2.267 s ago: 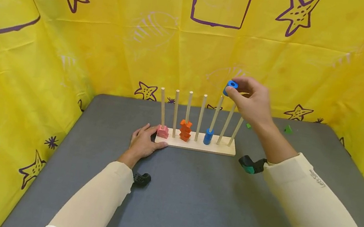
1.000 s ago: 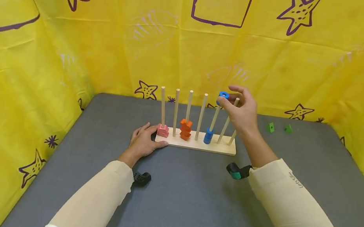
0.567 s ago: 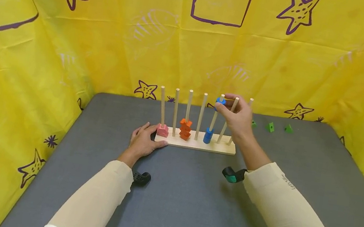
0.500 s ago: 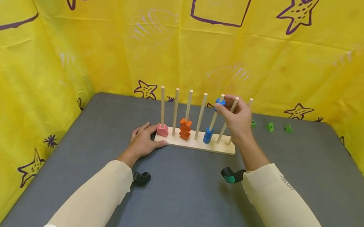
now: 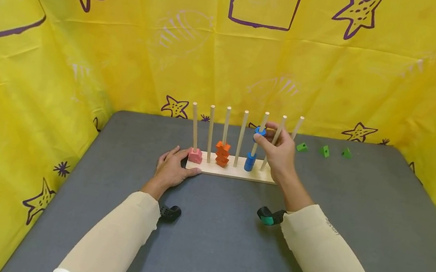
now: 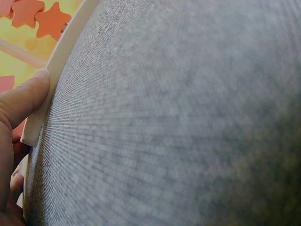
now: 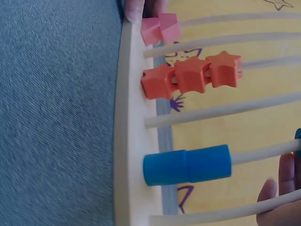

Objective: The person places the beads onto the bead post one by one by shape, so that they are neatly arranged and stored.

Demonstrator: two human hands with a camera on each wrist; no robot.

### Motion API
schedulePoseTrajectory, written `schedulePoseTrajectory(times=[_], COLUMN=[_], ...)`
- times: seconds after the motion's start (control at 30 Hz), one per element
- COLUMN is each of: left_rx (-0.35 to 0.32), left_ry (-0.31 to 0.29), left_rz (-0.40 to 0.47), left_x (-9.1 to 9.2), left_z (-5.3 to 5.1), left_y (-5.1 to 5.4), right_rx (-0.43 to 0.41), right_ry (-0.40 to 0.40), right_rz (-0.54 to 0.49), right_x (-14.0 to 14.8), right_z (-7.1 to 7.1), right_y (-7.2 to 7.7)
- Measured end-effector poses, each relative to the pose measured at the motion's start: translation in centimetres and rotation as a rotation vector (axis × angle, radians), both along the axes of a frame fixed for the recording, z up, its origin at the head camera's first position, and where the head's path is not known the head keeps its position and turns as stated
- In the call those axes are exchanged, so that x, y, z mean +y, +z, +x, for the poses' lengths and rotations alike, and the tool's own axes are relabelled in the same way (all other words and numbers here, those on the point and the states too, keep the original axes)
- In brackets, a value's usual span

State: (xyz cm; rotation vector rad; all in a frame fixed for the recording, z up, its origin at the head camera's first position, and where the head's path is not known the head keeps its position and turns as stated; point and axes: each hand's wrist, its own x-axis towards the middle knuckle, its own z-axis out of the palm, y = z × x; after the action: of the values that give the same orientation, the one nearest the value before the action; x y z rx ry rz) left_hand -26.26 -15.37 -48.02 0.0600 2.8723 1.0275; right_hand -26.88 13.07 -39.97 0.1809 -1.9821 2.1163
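Note:
Near the table's far side stands a wooden peg stacker [image 5: 233,172] with several upright pegs. My left hand [image 5: 171,169] grips the left end of its base, thumb on the front edge. Between thumb and fingers, my right hand [image 5: 281,153] pinches a blue cylinder bead [image 5: 259,134] threaded on the third peg from the right. Two stacked blue cylinders [image 7: 188,165] sit at the bottom of that peg, a gap below the held bead. Three orange star beads [image 7: 191,75] fill another peg's lower part. Pink blocks [image 7: 161,28] sit on the leftmost peg, beside the left hand.
Three green triangular beads, the nearest green bead [image 5: 302,147] among them, lie on the grey table [image 5: 210,239] at the back right. A yellow patterned cloth [image 5: 138,47] rises behind and at both sides.
My right hand has brought the blue bead left and down, onto the peg, and slid it partway down. The green beads have come into fuller view. My left hand stays in place.

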Motion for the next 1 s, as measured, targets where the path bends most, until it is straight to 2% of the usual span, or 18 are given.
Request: schedulePoseTrajectory(times=[0.33,0.6,1.0], left_rx=[0.025,0.046,0.03], left_ry=[-0.009,-0.023,-0.012], left_rz=[-0.008,-0.004,-0.01], left_x=[0.1,0.0,0.0], left_z=[0.0,0.0,0.0], left_y=[0.1,0.0,-0.1], right_rx=[0.0,-0.034,-0.044], right_ry=[0.007,-0.011,-0.017], right_rz=[-0.008,0.082,0.041], right_x=[0.0,-0.5,-0.7], right_z=[0.3,2.4,2.5], right_y=[-1.9,-0.9,-1.8])
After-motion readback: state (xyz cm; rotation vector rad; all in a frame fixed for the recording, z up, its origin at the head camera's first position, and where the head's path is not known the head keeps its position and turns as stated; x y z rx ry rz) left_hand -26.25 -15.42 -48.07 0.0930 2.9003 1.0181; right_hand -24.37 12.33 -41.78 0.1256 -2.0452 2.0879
